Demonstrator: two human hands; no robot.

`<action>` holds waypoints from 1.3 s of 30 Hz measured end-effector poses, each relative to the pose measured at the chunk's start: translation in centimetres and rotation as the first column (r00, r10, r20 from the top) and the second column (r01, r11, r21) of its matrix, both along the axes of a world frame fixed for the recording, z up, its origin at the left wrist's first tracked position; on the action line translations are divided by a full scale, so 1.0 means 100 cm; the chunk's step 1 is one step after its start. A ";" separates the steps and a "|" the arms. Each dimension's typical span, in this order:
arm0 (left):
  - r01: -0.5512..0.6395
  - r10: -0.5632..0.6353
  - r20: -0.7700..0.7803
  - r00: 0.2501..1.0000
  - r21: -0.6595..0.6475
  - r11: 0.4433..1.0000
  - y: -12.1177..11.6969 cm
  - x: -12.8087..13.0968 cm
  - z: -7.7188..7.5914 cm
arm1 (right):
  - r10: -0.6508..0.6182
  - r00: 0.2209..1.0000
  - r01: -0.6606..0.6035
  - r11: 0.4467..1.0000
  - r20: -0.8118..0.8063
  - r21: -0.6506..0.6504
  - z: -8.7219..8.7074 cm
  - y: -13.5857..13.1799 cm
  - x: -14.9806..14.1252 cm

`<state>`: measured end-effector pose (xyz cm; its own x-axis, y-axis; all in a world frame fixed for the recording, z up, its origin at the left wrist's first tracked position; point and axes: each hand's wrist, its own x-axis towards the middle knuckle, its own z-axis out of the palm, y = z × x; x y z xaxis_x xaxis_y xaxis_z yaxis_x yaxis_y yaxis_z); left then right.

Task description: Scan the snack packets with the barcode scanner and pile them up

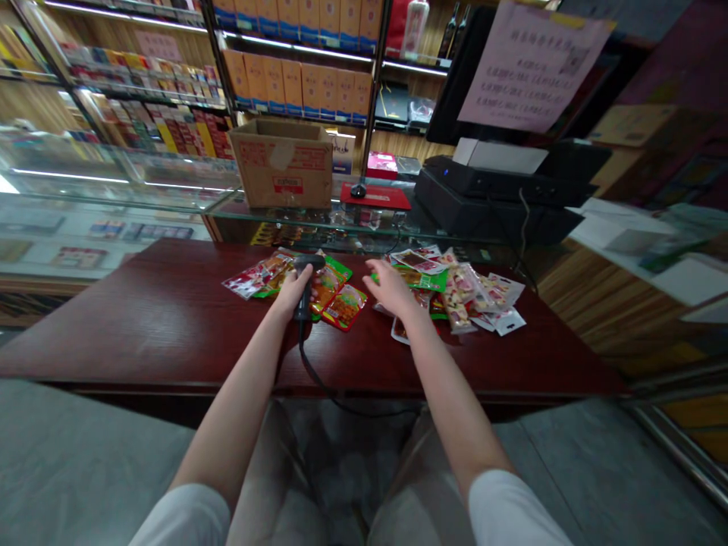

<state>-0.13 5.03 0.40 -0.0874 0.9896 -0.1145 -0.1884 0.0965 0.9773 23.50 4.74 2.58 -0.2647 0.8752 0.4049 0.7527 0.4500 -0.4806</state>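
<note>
My left hand (294, 291) is closed round the handle of a black barcode scanner (305, 279), whose cable (318, 375) trails back over the table edge. The scanner head sits above a small group of snack packets (341, 305) in red, orange and green. My right hand (390, 287) reaches forward with its fingers spread, palm down, over the near edge of a larger heap of snack packets (466, 296). It holds nothing. Both groups lie on a dark red wooden table (159, 318).
Behind the table runs a glass counter (171, 199) bearing a cardboard box (283, 163), a red pad with a mouse (375, 196) and a black cash register (494, 193). Shelves of boxed goods (296, 83) fill the back wall. A paper notice (528, 64) hangs on the register's screen.
</note>
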 end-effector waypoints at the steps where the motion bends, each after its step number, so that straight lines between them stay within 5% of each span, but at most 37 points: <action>1: -0.002 0.002 0.002 1.000 0.002 1.000 0.000 0.000 0.000 | 0.081 0.995 -0.075 0.992 0.052 -0.104 -0.007 0.003 -0.013; 4: -0.007 0.007 0.019 1.000 0.007 1.000 0.000 -0.002 -0.001 | 0.044 0.973 0.020 0.963 0.227 -0.269 -0.027 0.012 -0.032; 9: -0.006 0.006 0.037 0.999 0.003 1.000 0.000 -0.002 -0.001 | -0.093 0.967 0.160 0.947 0.239 -0.278 -0.044 0.025 -0.019; 14: 0.023 -0.025 0.098 0.995 0.015 1.000 0.001 -0.005 -0.002 | -0.204 0.962 0.149 0.949 -0.182 -0.277 -0.049 0.032 0.001; 18: 0.137 -0.140 0.213 0.967 0.027 0.990 -0.002 -0.009 0.000 | -0.209 0.788 0.125 0.975 -0.579 -0.181 -0.045 0.034 0.016; 26: 0.282 -0.300 0.192 0.934 0.116 0.952 -0.012 0.002 0.003 | -0.284 0.578 0.304 0.945 -0.765 -0.121 -0.028 0.027 0.031; 33: 0.484 -0.494 0.155 0.856 0.100 0.869 -0.015 0.008 -0.001 | -0.240 0.692 0.317 0.948 -0.681 -0.012 -0.025 0.023 0.023; 39: 0.466 -0.475 0.105 0.874 0.099 0.879 -0.017 0.019 -0.003 | -0.227 0.758 0.297 0.955 -0.612 0.013 -0.029 0.022 0.018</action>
